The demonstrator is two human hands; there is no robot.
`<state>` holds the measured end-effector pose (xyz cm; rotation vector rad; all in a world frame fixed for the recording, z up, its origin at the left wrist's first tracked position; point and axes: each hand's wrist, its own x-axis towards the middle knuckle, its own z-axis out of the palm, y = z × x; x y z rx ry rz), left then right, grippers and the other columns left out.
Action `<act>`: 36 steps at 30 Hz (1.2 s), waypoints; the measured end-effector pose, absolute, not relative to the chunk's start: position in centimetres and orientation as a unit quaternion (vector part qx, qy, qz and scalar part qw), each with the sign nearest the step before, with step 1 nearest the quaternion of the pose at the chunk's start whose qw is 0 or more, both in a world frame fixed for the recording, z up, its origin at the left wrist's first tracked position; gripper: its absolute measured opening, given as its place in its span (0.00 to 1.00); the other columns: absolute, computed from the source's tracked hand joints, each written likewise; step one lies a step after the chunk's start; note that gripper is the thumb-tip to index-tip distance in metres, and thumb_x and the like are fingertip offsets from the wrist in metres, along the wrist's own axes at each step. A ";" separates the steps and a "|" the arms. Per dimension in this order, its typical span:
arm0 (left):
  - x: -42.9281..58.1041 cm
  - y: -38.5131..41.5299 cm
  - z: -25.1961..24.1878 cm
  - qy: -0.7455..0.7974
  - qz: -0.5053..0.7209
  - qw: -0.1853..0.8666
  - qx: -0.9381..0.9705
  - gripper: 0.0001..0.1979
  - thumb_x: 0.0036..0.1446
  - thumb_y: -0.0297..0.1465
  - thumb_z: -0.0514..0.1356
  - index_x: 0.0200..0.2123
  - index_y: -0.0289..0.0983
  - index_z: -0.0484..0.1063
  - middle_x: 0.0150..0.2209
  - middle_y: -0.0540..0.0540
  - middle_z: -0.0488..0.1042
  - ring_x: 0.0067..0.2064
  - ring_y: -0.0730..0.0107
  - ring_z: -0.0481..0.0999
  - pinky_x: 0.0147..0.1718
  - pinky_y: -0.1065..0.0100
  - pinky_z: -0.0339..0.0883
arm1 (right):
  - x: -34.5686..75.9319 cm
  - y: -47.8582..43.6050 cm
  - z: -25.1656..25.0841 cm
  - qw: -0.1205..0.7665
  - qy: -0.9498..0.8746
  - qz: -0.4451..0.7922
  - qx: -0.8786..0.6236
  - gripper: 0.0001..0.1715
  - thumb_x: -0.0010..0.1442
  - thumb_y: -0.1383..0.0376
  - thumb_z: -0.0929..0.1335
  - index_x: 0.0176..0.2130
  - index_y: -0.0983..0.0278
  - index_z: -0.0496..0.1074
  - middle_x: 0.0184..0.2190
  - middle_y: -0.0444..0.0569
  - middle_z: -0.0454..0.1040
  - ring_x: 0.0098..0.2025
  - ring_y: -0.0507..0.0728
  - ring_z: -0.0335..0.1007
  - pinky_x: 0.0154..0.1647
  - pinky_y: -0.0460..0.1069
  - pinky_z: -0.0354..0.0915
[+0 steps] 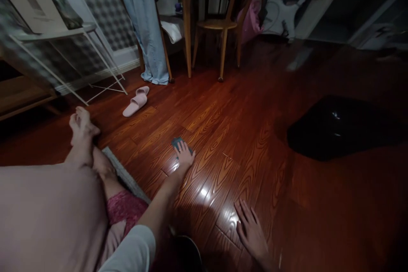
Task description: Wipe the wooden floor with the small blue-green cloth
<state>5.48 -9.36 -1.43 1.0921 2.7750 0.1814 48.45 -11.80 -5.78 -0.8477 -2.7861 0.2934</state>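
Note:
My left hand (185, 155) reaches forward over the wood floor, its fingers spread on a dark grey-green cloth (176, 141). Part of the cloth is hidden under the palm and fingers, and I cannot tell how it is folded. Nearer to me on the right, my right hand (252, 231) is palm down with its fingers stretched out and holds nothing. It is at or just above the glossy floor (223, 165); whether it touches, I cannot tell.
Bare feet (82, 125) and a grey mat edge (124, 174) are at left. Pink slippers (137, 102) lie ahead, near hanging jeans (140, 21) and a wooden chair (219, 23). A shiny black object (338, 129), perhaps a bag, lies right. A white side table (63, 33) stands back left.

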 end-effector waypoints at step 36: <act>1.3 -24.3 -0.3 0.970 0.013 0.008 0.243 0.30 0.71 0.35 0.39 0.74 0.39 0.42 0.73 0.38 0.48 0.74 0.50 0.43 0.67 0.38 0.43 | 48.3 -10.7 -8.0 0.108 -0.941 0.091 -0.306 0.35 0.69 0.63 0.57 0.72 0.52 0.49 0.72 0.45 0.53 0.72 0.59 0.52 0.70 0.62 0.55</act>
